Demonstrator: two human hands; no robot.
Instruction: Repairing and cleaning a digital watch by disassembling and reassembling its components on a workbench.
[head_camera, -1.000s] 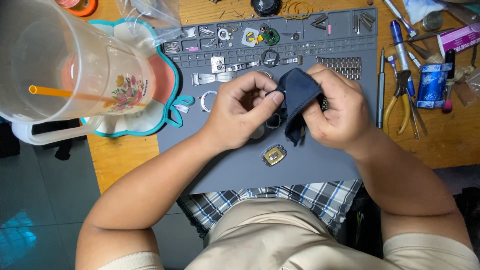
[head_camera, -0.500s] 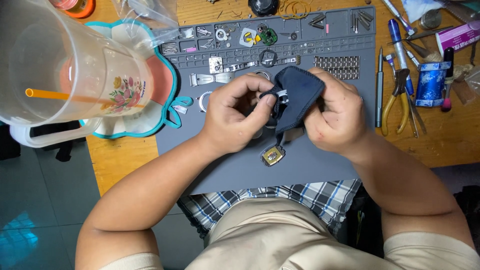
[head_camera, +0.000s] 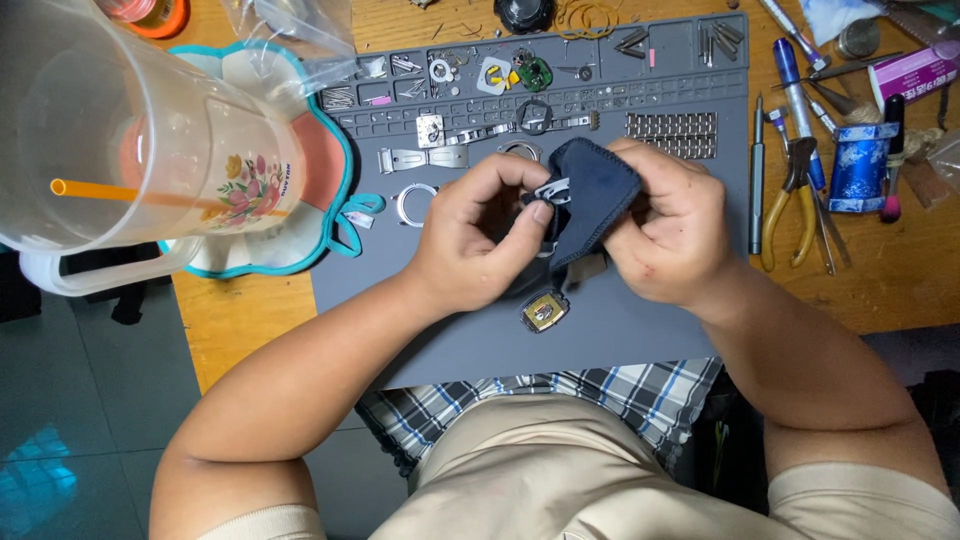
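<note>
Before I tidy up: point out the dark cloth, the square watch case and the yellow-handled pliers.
dark cloth (head_camera: 592, 190), head view, its middle.
square watch case (head_camera: 544, 313), head view, its face.
yellow-handled pliers (head_camera: 797, 195), head view, near the pivot.

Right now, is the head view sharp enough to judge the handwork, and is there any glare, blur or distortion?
Head view: even, soft light; the left hand, right hand and dark cloth are sharp. The clear plastic pitcher, close to the lens, looms large and slightly soft with pale reflections. The small metal part is too tiny to identify. No motion blur on the grey mat.
</note>
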